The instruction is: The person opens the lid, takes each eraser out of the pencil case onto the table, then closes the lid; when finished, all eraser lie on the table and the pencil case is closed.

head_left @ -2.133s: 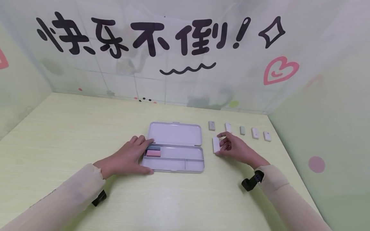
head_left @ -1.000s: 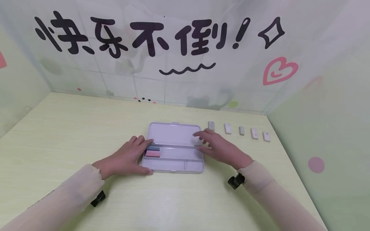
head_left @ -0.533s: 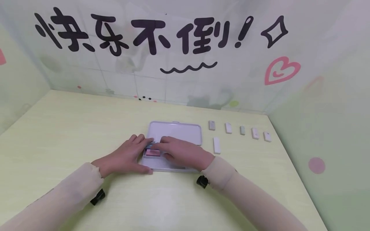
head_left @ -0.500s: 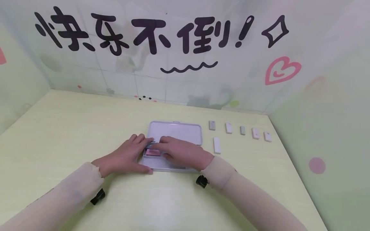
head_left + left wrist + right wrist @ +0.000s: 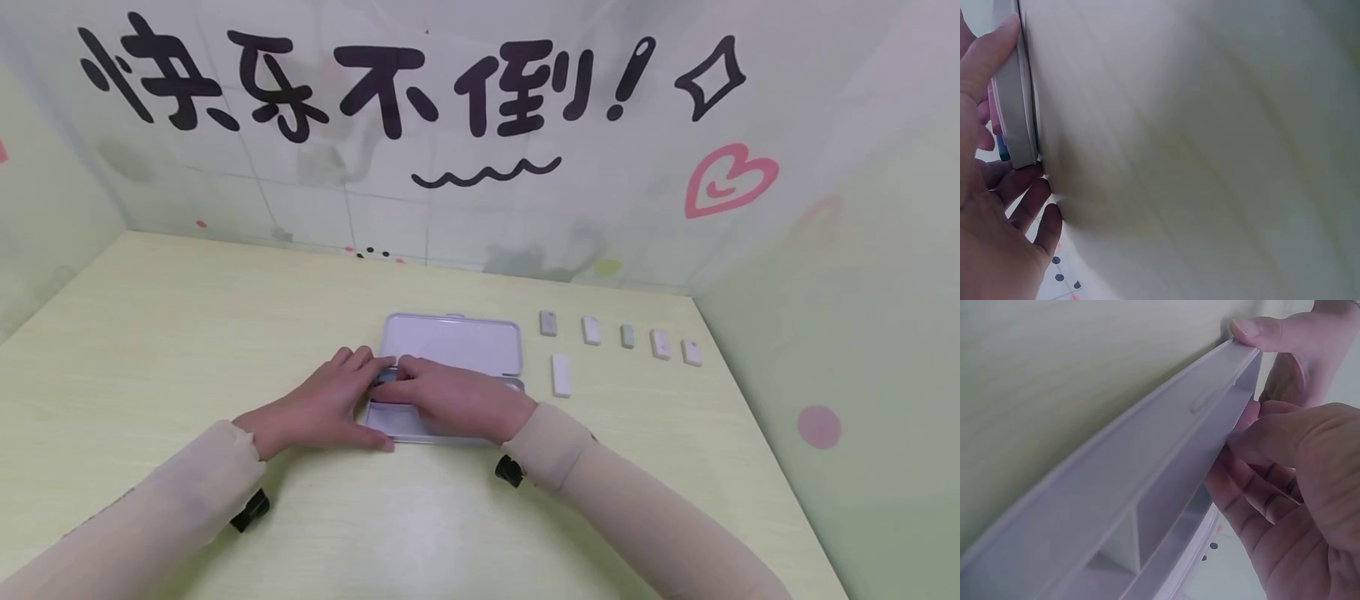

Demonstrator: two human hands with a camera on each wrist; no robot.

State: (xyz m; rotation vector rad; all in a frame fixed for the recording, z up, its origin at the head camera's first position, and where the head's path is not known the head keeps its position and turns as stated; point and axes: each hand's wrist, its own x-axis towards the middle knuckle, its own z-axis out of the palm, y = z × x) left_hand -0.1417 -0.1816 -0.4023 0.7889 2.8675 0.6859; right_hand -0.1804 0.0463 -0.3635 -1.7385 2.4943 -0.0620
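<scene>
An open pale-lilac pencil case [image 5: 450, 342] lies on the table, lid folded back. My left hand [image 5: 322, 408] holds its left end, thumb at the front edge and fingers at the back. My right hand [image 5: 465, 400] reaches over the case into its back compartment, thumb and fingers pinching the pink eraser [image 5: 994, 112]. Beside it a blue eraser [image 5: 1002, 148] shows past the case's end in the left wrist view. The right hand covers most of both erasers in the head view. A long white eraser [image 5: 561, 375] lies right of the case.
Several small erasers stand in a row at the back right, among them a grey one [image 5: 548, 323] and a white one [image 5: 692, 352]. A printed wall sheet [image 5: 450, 217] rises behind the table [image 5: 427, 525]. Dividers split the front of the case into compartments.
My right hand has let go of the long white eraser, moved left over the case and come down on the coloured erasers. My left hand has stayed at the case's left end.
</scene>
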